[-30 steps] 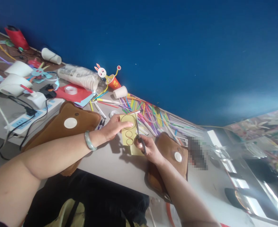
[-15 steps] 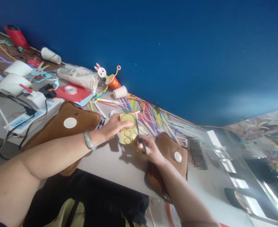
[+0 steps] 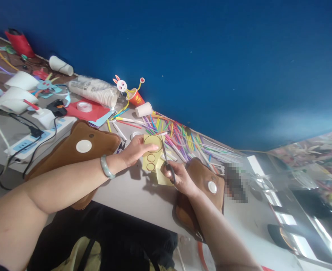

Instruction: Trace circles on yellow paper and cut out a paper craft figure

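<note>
The left hand [image 3: 135, 151] partly hides 1 circle [image 3: 153, 140] on yellow paper [image 3: 153, 154].

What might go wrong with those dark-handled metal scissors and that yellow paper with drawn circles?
The dark-handled metal scissors might nip the bare left hand, since its thumb lies on the yellow paper close to the blades. They might also slice into the big black-outlined circle, because the blades are near its edge.

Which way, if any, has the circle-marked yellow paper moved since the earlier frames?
Yes: the yellow paper has swung slightly image-left at its lower end, judged against the red cup.
</note>
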The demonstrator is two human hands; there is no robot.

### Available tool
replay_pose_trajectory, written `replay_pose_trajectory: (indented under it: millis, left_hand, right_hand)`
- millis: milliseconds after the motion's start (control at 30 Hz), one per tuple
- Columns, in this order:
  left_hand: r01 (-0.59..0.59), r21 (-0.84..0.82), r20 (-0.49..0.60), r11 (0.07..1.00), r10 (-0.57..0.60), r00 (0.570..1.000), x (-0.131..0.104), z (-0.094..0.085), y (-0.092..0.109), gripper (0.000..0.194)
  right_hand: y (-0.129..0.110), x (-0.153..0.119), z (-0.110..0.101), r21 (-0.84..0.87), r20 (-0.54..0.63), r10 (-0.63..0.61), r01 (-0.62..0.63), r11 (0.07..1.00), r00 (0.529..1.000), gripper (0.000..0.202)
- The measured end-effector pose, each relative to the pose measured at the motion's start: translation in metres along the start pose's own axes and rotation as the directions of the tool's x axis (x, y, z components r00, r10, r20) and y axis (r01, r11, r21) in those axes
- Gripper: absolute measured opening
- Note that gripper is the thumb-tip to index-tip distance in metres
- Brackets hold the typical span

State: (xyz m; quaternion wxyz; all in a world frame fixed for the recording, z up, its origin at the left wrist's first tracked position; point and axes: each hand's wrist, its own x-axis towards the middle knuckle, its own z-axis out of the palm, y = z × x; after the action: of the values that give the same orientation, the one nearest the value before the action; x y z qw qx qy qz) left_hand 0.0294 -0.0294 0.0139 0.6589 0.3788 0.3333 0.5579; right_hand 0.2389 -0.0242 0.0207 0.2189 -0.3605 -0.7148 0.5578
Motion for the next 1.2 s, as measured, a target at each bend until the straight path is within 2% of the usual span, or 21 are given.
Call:
replay_pose_trajectory:
  millis: [433,1200]
  left_hand:
    - [0.005,0.014,0.002,1.0,-0.005,1.0,0.0,-0.001,0.0,0.018]
    - [-0.023,0.037,-0.023,0.999,0.024,0.999,0.001,-0.002,-0.002,0.022]
  right_hand:
    - [-0.002,-0.001,-0.006,-0.036,0.018,0.012,-0.011,0.999,1.0,0.06]
    - [-0.006,-0.003,-0.016,-0.096,0.025,0.045,-0.043,0.994,0.999,0.057]
